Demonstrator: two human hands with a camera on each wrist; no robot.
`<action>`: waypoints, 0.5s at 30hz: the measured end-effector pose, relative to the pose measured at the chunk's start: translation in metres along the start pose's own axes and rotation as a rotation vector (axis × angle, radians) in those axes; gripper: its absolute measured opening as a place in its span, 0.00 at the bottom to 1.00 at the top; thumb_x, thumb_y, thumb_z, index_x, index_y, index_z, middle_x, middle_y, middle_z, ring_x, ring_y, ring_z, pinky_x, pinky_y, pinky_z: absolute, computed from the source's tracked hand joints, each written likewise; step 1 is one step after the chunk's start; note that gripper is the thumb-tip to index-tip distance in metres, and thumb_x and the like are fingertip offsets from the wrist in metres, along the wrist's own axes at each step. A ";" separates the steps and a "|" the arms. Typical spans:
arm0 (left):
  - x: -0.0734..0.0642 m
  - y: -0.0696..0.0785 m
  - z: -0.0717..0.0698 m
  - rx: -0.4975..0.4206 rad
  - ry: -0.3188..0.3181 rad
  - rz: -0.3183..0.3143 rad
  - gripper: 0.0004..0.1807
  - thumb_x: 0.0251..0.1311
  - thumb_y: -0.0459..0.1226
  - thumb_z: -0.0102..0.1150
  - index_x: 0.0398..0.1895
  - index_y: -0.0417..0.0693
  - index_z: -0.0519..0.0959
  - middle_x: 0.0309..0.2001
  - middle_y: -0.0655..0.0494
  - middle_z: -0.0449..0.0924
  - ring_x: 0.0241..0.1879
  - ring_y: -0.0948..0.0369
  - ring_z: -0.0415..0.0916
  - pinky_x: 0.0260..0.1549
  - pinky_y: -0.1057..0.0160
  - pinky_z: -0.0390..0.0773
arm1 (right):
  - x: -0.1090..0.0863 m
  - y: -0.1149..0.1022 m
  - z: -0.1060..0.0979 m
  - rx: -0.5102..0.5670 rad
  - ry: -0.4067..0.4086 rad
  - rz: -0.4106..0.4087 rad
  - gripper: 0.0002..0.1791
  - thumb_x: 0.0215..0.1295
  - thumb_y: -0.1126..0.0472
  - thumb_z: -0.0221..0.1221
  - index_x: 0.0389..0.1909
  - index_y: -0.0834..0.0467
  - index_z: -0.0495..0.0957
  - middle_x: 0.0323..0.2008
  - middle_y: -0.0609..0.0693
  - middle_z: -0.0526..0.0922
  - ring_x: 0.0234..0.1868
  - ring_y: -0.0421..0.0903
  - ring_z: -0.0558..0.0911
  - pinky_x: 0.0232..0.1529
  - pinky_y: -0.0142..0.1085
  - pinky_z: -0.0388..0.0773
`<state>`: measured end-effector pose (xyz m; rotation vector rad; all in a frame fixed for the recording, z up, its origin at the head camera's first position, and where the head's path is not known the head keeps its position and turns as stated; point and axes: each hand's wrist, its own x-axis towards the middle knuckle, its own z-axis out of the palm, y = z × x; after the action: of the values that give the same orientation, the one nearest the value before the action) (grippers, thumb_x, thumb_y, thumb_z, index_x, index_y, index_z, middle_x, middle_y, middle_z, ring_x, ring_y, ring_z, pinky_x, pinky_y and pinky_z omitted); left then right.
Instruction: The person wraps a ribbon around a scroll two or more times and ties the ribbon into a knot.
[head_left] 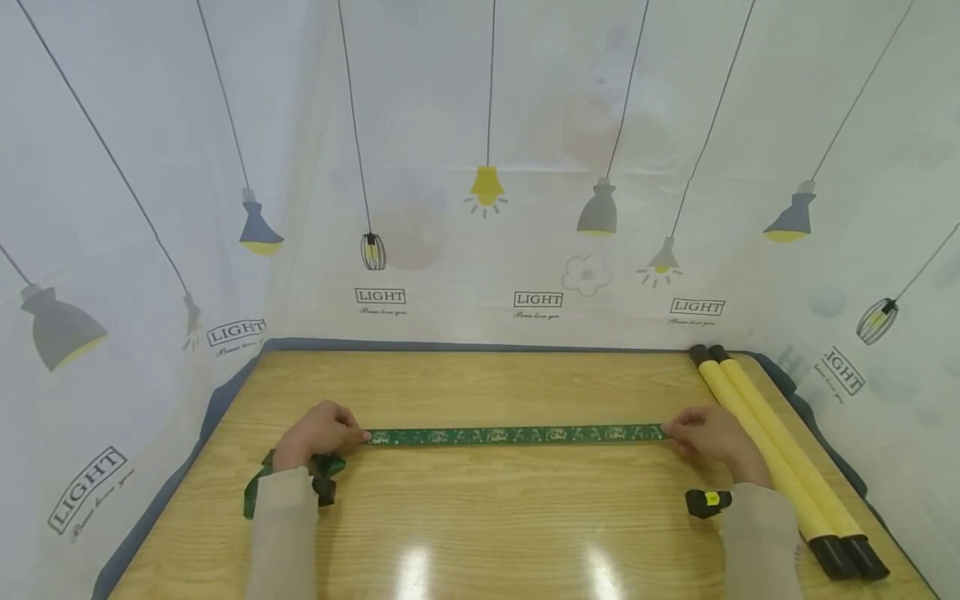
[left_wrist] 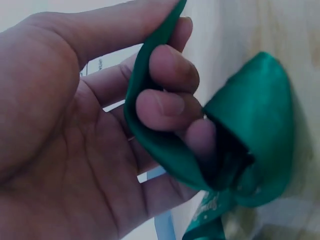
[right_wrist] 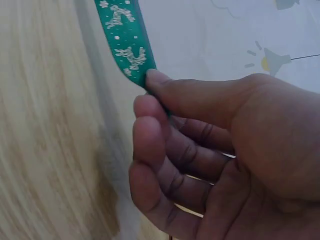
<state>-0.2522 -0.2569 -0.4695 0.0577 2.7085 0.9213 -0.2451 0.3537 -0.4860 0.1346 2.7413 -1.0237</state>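
Note:
A green ribbon (head_left: 517,435) with a pale printed pattern is stretched straight across the wooden table, between both hands. Its left part is pinched by my left hand (head_left: 322,433), thumb against fingers. In the left wrist view the ribbon (left_wrist: 142,132) runs down across the curled fingers and ends in loose folds below the hand. My right hand (head_left: 708,437) pinches the other end between thumb and index finger. The right wrist view shows the ribbon (right_wrist: 122,42) leading up and away from that pinch.
Two yellow tubes with black ends (head_left: 780,450) lie along the table's right side. A black wrist strap with a yellow label (head_left: 707,502) shows at the right sleeve. Behind the table (head_left: 480,533) hangs a white cloth (head_left: 450,83) printed with lamps.

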 end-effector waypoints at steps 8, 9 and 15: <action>0.001 0.003 0.005 0.041 -0.014 -0.026 0.12 0.64 0.41 0.69 0.29 0.42 0.83 0.27 0.55 0.76 0.27 0.59 0.70 0.27 0.63 0.71 | 0.000 0.003 0.003 -0.097 -0.004 0.006 0.15 0.70 0.51 0.64 0.35 0.61 0.84 0.25 0.48 0.81 0.31 0.46 0.77 0.35 0.37 0.70; 0.001 0.004 0.006 0.044 -0.015 -0.029 0.12 0.63 0.41 0.69 0.29 0.41 0.83 0.27 0.54 0.77 0.27 0.59 0.70 0.27 0.63 0.71 | 0.000 0.003 0.004 -0.110 -0.003 0.015 0.16 0.70 0.50 0.64 0.34 0.60 0.84 0.25 0.48 0.81 0.31 0.46 0.77 0.34 0.36 0.70; 0.002 0.004 0.009 0.062 -0.015 -0.043 0.11 0.63 0.40 0.69 0.29 0.41 0.84 0.26 0.54 0.76 0.27 0.59 0.70 0.26 0.63 0.70 | 0.003 0.007 0.007 -0.163 -0.021 0.030 0.17 0.68 0.48 0.65 0.35 0.60 0.85 0.28 0.49 0.80 0.33 0.47 0.76 0.33 0.36 0.71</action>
<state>-0.2524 -0.2479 -0.4741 0.0189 2.7131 0.8218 -0.2460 0.3545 -0.4964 0.1383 2.7805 -0.7858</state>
